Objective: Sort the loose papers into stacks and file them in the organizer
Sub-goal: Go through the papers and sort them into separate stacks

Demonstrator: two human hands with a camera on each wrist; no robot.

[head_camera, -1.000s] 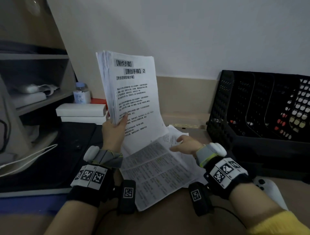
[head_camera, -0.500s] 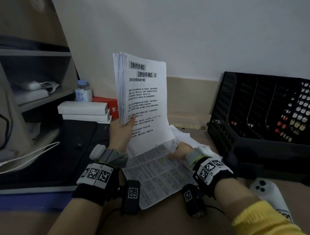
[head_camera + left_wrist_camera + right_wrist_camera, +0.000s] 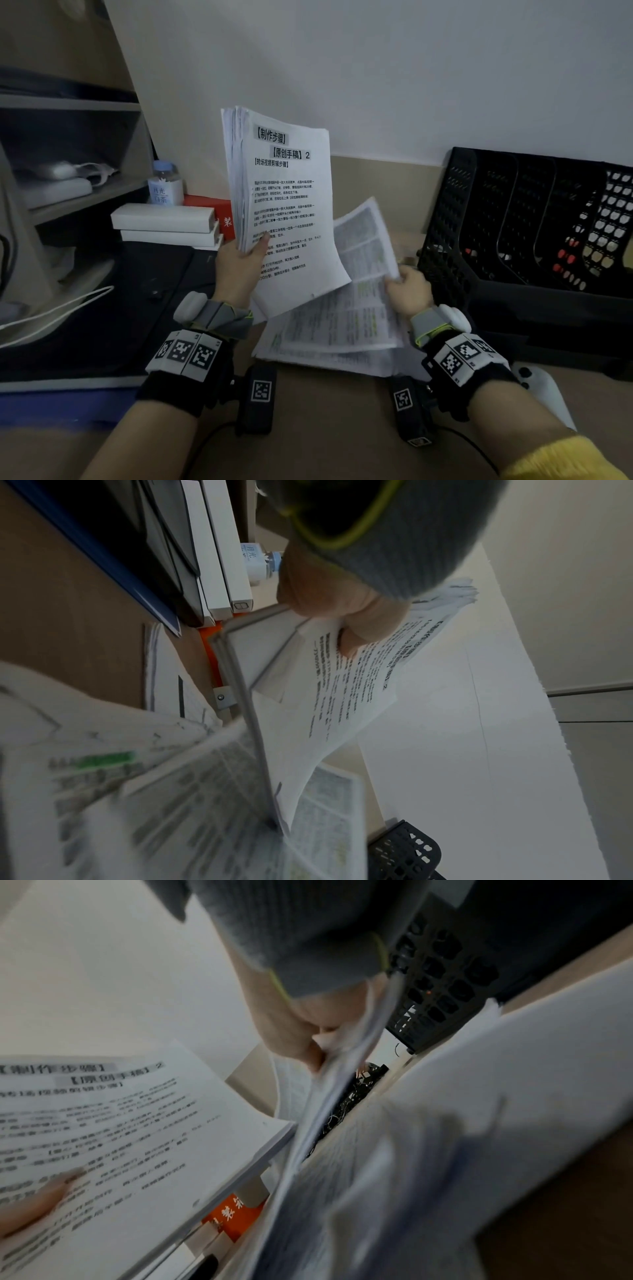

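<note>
The desk [image 3: 325, 428] is brown, with a dark mat [image 3: 102, 308] covering its left part; at the far right, against the wall, stands the black perforated organizer [image 3: 513, 222], its slots separated by curved dividers; left of centre, the left hand [image 3: 239, 270] grasps a thick stack of papers [image 3: 284, 205] and holds it upright above the desk, thumb pressed on the printed front page, fingers hidden behind; just right of it, the right hand [image 3: 406, 291] pinches the edge of a printed sheet [image 3: 363, 260] marked with green highlights, its far end raised and curling off the loose papers [image 3: 329, 346] that lie flat on the desk between the wrists; behind the stack sit two white boxes [image 3: 164, 224], one on the other, an orange box [image 3: 219, 214] and a small labelled bottle [image 3: 165, 183]; a white controller [image 3: 544, 390] lies near the right forearm.
</note>
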